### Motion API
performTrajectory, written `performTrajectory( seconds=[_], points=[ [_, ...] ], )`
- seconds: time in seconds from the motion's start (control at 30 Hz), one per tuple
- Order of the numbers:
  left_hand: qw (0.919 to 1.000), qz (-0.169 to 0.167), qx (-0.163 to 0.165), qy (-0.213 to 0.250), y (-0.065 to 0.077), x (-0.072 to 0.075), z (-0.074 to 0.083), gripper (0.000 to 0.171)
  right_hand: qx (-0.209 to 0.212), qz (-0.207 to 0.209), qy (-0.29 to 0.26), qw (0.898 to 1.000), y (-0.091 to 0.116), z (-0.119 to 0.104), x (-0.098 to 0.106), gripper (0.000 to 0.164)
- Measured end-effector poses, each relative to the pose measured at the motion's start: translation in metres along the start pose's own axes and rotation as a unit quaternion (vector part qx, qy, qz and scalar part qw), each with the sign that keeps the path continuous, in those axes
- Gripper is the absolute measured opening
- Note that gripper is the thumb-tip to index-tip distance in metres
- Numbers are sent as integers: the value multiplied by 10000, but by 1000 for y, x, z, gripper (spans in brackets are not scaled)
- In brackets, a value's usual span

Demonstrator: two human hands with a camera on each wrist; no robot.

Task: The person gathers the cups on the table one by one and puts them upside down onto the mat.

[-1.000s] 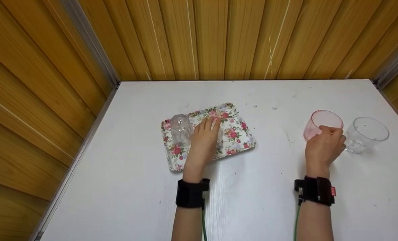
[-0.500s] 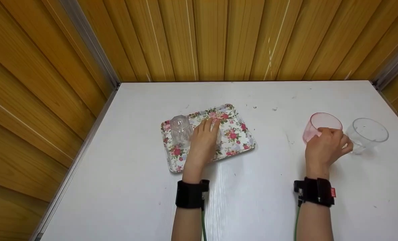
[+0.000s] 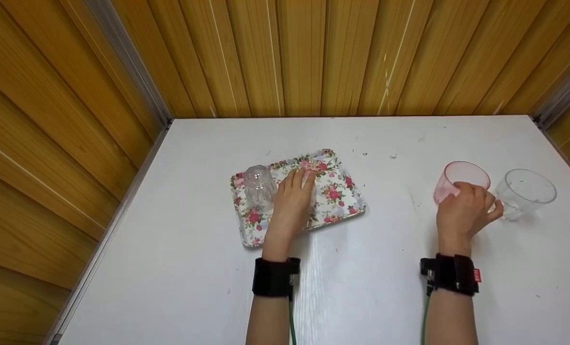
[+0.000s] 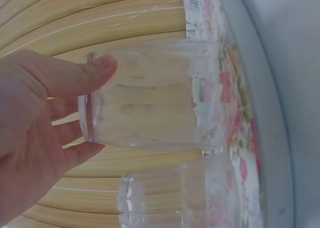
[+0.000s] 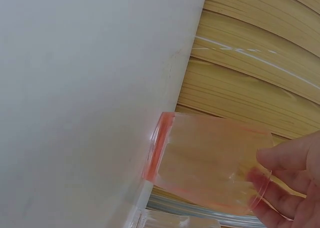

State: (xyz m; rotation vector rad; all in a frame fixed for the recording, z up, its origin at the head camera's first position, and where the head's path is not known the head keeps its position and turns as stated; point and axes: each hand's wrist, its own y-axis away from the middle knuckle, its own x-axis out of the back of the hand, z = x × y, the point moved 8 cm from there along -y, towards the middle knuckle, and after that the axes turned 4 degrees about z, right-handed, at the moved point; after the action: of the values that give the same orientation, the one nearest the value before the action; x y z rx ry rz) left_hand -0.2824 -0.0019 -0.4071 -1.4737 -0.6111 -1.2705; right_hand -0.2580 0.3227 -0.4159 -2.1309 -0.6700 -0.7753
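Observation:
My left hand (image 3: 292,199) grips a clear drinking glass (image 4: 155,95) near its top edge, with the thumb on the near side. The glass stands on a floral tray (image 3: 330,218); in the head view the hand mostly hides it. Left of it on the tray, a second clear glass (image 3: 260,187) stands base up. Over at the right, my right hand (image 3: 464,211) pinches a pink glass (image 5: 210,163) by its rim, its outer fingers spread away. The pink glass stands upright on the table. Close to that hand's right side is a clear glass (image 3: 529,189) with a wide mouth.
The white table (image 3: 376,278) carries the tray left of its middle. Wooden panelling (image 3: 304,57) rises behind the table and along its left side. Green cables run from the black wrist straps (image 3: 273,278) along both forearms.
My right hand's outer fingers have spread toward the clear glass while the pinch on the pink glass stays. The left hand and the tray look the same.

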Motion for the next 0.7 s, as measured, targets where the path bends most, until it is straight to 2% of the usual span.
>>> performTrajectory(
  seconds=[0.23,0.53,0.7],
  points=[
    [10000,-62,63,15,-1,-5,-1,59,10,84,-75,9999,1,-1,2,25],
    [9998,165,16,117,-1,-7,-1,56,-24,-66,-74,9999,1,-1,0,25],
    [9995,290,16,102,-1,-8,-3,56,7,-5,-47,10000,1,0,0,25]
  ],
)
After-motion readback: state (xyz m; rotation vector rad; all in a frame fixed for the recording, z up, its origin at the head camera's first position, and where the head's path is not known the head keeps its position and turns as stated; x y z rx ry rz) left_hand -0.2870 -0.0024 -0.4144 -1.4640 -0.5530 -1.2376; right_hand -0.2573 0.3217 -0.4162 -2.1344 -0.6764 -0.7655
